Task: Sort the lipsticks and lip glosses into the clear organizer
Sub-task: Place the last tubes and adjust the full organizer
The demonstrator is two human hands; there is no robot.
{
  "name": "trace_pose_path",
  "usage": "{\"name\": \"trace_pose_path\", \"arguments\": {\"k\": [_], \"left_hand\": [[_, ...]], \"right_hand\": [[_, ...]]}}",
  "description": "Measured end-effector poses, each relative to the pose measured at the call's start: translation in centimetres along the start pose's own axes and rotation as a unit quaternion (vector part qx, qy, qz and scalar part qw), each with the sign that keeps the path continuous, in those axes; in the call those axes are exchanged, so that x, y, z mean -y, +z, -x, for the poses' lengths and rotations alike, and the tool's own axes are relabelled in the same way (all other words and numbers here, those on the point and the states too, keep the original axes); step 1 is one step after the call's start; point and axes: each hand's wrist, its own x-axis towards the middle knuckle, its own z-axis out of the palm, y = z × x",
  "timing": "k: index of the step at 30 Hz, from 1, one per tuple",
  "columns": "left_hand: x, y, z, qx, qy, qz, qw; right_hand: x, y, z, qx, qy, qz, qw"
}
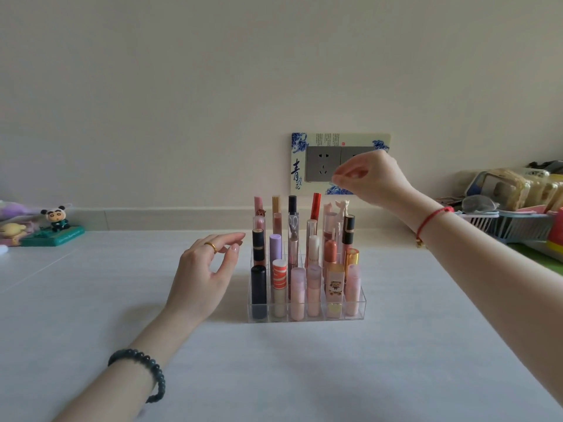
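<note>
A clear organizer (306, 317) stands mid-table, its compartments filled with several upright lipsticks and lip glosses, among them a black tube (258, 292), a red-striped tube (279, 278) and a tall red tube (315, 206) at the back. My left hand (203, 278) hovers just left of the organizer with relaxed fingers, holding nothing. My right hand (370, 178) hangs above the back right corner, fingers loosely curled downward, empty.
A cartoon figurine (56, 220) on a green base sits at the far left with plush toys. A basket (511, 223) of packaged items stands at the right edge. A wall socket (323, 164) with a decorated frame is behind the organizer.
</note>
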Motion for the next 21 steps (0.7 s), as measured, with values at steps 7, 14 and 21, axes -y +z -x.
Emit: {"name": "trace_pose_path", "arguments": {"k": [7, 14, 21], "left_hand": [[1.2, 0.4, -0.1, -0.001, -0.034, 0.02, 0.999], [1.5, 0.6, -0.1, -0.002, -0.039, 0.027, 0.999], [1.6, 0.6, -0.1, -0.002, -0.039, 0.026, 0.999]], "right_hand": [[0.0, 2.4, -3.1, 0.135, 0.032, 0.014, 0.99], [-0.1, 3.3, -3.5, 0.154, 0.037, 0.024, 0.987], [0.5, 3.3, -3.0, 0.148, 0.0, 0.02, 0.989]]}}
